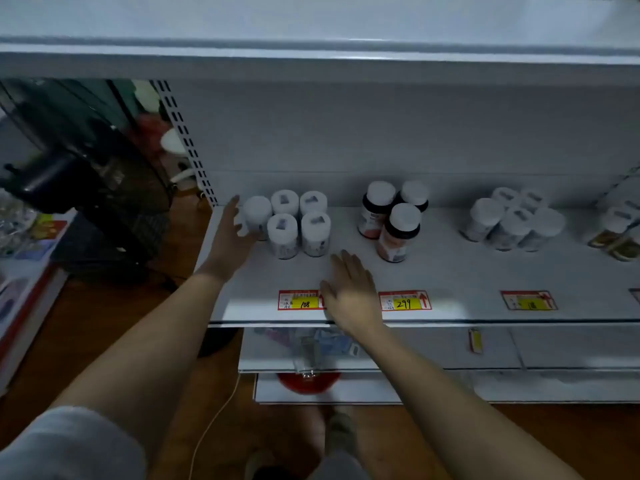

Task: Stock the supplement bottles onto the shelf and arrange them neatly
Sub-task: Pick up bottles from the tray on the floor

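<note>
You're working in dim, bluish light; only the shelf [450, 271] lip catches a brighter patch near the price tags [299, 300]. Bottles [512, 223] far right look soft and washed out. Wide-angle bending curves the edges, and the left background sits in deep shadow.

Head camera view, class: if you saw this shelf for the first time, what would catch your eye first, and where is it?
Likely the two bare arms reaching in: the left hand touches the leftmost white bottle of a five-bottle cluster, while the right hand hovers open at the shelf's front edge. Next, the yellow price tags there, and three dark bottles mid-shelf.
</note>
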Demonstrator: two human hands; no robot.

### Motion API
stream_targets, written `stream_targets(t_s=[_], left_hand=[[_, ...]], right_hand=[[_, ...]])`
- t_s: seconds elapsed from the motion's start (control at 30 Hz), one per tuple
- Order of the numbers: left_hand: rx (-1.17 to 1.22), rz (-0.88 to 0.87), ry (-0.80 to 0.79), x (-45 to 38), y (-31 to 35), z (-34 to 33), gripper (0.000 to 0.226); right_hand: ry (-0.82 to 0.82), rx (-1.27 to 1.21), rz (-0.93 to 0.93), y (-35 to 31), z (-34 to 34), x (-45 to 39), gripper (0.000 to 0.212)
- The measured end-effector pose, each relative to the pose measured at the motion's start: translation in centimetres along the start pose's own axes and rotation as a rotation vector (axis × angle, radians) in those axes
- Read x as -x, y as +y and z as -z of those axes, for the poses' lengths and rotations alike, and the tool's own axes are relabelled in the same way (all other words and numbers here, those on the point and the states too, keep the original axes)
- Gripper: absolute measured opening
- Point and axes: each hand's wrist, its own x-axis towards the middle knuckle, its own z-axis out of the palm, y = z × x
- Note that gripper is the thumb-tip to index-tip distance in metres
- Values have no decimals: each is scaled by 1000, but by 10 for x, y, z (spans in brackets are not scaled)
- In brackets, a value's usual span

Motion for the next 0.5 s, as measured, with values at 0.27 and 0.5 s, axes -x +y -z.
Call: stream_targets(t_s=[0.27,0.5], left_hand=[[-14,-25,-64,-27,-16,0,71],[-24,-44,16,-29,-21,24,65]], right_hand=[[31,63,-19,-2,-6,5,52],[-13,7,-27,0,-4,6,53]])
